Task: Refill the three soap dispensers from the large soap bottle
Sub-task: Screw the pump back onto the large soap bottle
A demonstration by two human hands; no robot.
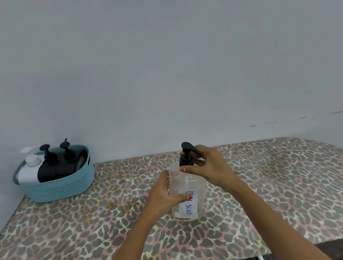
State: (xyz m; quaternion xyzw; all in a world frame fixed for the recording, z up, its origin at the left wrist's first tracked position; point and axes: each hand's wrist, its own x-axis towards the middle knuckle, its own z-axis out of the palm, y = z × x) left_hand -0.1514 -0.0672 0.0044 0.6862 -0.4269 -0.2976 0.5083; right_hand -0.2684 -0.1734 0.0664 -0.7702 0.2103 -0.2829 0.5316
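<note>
A clear large soap bottle [189,196] with a white label reading "SOAP" stands upright in the middle of the table. My left hand [164,194] grips its left side, thumb across the label. My right hand [208,166] grips the black pump [188,153] at the collar on top of the bottle. At the table's back left, a white dispenser [30,171] and two black dispensers [50,165] [69,161] stand inside a teal basket [63,188].
The table [286,190] wears a leopard-print cover and stands against a plain pale wall. Its front edge runs along the bottom, with dark floor and a white stick at the lower right.
</note>
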